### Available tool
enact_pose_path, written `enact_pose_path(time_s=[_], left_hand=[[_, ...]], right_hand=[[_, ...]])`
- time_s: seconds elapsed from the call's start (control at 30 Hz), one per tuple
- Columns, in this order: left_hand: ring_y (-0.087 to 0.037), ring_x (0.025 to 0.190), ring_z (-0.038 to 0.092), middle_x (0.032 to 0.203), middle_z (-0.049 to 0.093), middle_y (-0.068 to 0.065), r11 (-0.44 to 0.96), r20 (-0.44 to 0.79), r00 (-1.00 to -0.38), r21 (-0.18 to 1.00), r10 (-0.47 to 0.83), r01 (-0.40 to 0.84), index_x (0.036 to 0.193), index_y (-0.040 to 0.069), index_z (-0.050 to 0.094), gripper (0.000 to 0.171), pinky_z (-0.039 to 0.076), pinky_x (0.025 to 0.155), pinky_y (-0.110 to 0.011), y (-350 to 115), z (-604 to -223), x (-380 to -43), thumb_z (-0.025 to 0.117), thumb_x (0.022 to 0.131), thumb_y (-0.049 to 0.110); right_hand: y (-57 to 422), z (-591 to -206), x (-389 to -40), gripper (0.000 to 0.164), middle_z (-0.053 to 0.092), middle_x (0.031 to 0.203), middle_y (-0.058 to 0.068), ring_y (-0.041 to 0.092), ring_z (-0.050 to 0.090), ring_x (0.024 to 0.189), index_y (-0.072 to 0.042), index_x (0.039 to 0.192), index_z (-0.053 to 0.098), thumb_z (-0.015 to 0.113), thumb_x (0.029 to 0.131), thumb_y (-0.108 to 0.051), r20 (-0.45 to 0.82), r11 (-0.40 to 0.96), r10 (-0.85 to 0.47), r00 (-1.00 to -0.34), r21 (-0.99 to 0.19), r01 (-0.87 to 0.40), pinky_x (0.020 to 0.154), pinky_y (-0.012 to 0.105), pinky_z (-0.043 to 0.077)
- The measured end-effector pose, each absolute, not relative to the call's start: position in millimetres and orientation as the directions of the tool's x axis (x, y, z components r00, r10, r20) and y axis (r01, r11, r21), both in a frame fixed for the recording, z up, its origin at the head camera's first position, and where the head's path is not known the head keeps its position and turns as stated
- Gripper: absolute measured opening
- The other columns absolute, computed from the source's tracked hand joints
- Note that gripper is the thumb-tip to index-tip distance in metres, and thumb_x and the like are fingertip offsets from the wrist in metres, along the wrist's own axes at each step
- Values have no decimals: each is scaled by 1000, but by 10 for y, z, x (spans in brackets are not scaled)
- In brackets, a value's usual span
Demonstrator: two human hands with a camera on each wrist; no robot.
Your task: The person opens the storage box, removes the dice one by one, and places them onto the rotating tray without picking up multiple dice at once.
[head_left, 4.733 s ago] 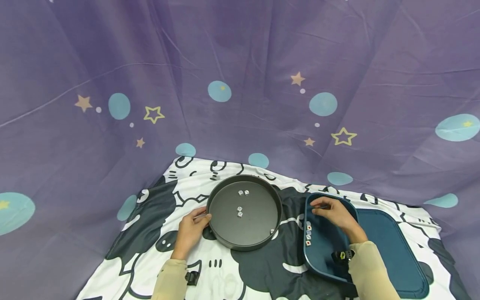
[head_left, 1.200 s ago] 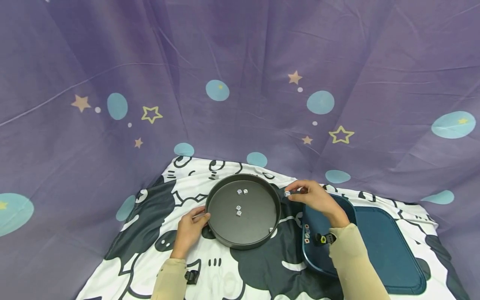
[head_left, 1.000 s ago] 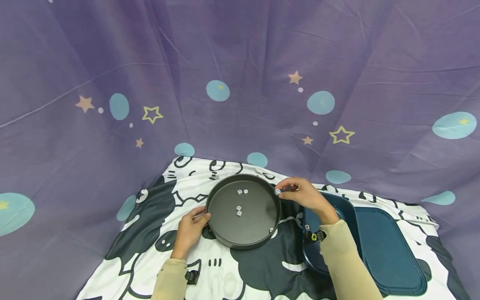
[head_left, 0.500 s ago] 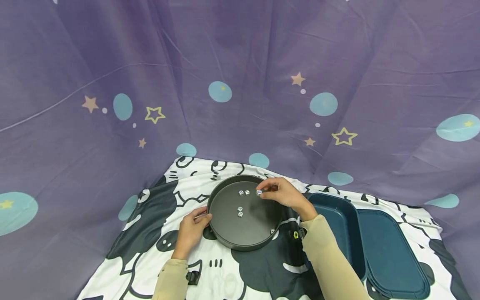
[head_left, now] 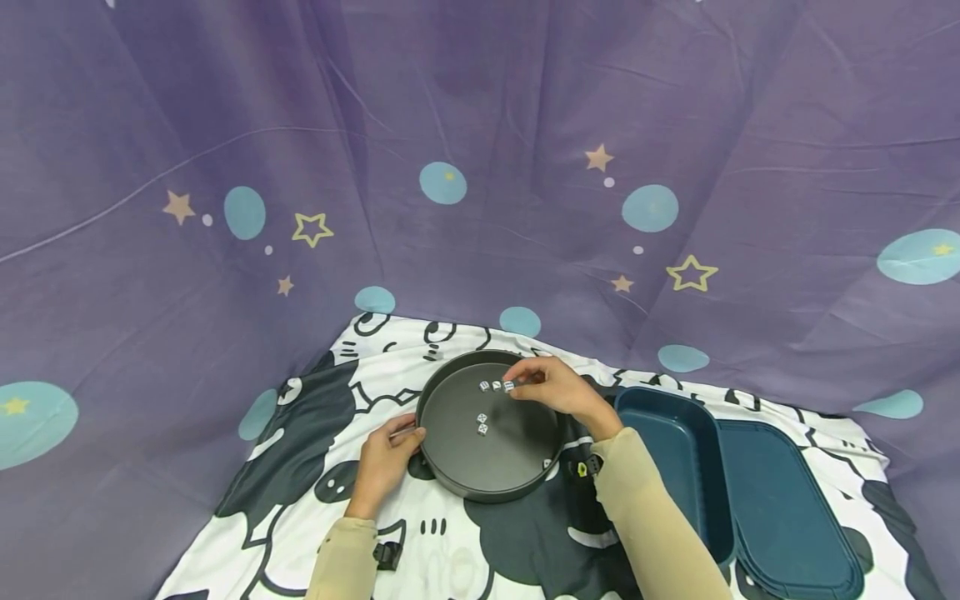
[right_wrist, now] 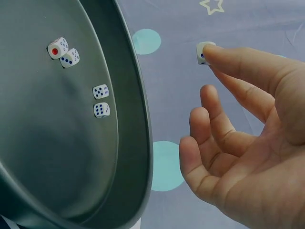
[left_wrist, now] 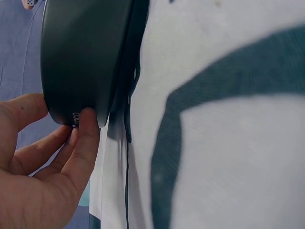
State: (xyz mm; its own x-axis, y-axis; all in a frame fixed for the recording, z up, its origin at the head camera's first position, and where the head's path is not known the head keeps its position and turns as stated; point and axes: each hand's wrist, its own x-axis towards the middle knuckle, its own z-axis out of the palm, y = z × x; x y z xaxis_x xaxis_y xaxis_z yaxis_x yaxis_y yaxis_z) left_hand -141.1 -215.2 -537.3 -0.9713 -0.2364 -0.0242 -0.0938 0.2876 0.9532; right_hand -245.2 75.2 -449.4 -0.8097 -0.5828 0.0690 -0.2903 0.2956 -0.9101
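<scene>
A round dark pan (head_left: 517, 450) stands on the patterned cloth. My left hand (head_left: 384, 462) grips its left rim, with the thumb and fingers (left_wrist: 86, 138) on either side of the wall in the left wrist view. Over the far right part of the pan, my right hand (head_left: 558, 389) pinches a white die (right_wrist: 204, 53) between thumb and index finger, its other fingers curled loosely. Inside the pan lie two dice (head_left: 483, 386) near the held one, another pair (head_left: 482, 429) in the middle, and a single die (head_left: 547, 463) against the right wall.
A deep blue tray (head_left: 678, 425) stands right of the pan, its left part hidden by my right sleeve (head_left: 652, 508). Beside it lies a flat blue lid (head_left: 795, 508). A purple curtain (head_left: 480, 250) hangs behind the cloth.
My right hand was in the blue tray, then carried a die leftward over the pan's rim to beside the far pair of dice. My left hand has kept its grip on the pan.
</scene>
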Motion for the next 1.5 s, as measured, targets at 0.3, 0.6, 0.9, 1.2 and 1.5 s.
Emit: enact_pose_path(time_s=[0.3, 0.6, 0.9, 1.2, 1.5], left_hand=[[-27, 107, 69, 122, 68, -17, 293, -26, -971, 951, -236, -97, 126, -1, 66, 35, 60, 80, -25, -2148, -5360, -1413, 71, 94, 13], [-27, 107, 69, 123, 67, -17, 296, -26, -972, 950, -235, -97, 126, -1, 67, 35, 60, 80, -25, -2149, -5365, -1426, 71, 94, 14], [-27, 107, 69, 121, 68, -17, 284, -42, -970, 952, -241, -112, 125, 0, 67, 34, 59, 81, -25, -2148, -5367, -1425, 72, 94, 14], [-27, 108, 68, 122, 68, -17, 288, -38, -973, 952, -229, -105, 126, -1, 66, 34, 59, 81, -25, -2144, -5375, -1431, 71, 95, 13], [-28, 109, 68, 124, 66, -19, 278, -25, -976, 957, -217, -87, 127, -3, 65, 36, 59, 82, -25, -2165, -5384, -1433, 70, 95, 12]], right_hand=[[740, -4425, -2425, 19, 63, 101, 18, 23, 58, 85, -6, 109, 74, 73, 90, -4, 77, 302, -582, -810, -904, -303, 66, 27, 48], [1077, -4304, -2334, 20, 64, 105, 13, 35, 58, 87, -9, 114, 73, 71, 94, -10, 69, 354, -537, -841, -886, -299, 74, 41, 53], [1668, -4340, -2241, 19, 65, 110, 15, 32, 60, 89, -7, 113, 71, 70, 96, -13, 76, 379, -491, -868, -878, -291, 73, 42, 55], [2163, -4514, -2123, 23, 63, 110, 17, 28, 62, 91, -3, 117, 68, 71, 95, -11, -8, 425, -401, -916, -888, -178, 81, 43, 57], [2432, -4883, -2057, 26, 64, 108, 18, 28, 61, 93, 2, 115, 68, 73, 92, -8, -56, 465, -404, -913, -872, -153, 74, 30, 57]])
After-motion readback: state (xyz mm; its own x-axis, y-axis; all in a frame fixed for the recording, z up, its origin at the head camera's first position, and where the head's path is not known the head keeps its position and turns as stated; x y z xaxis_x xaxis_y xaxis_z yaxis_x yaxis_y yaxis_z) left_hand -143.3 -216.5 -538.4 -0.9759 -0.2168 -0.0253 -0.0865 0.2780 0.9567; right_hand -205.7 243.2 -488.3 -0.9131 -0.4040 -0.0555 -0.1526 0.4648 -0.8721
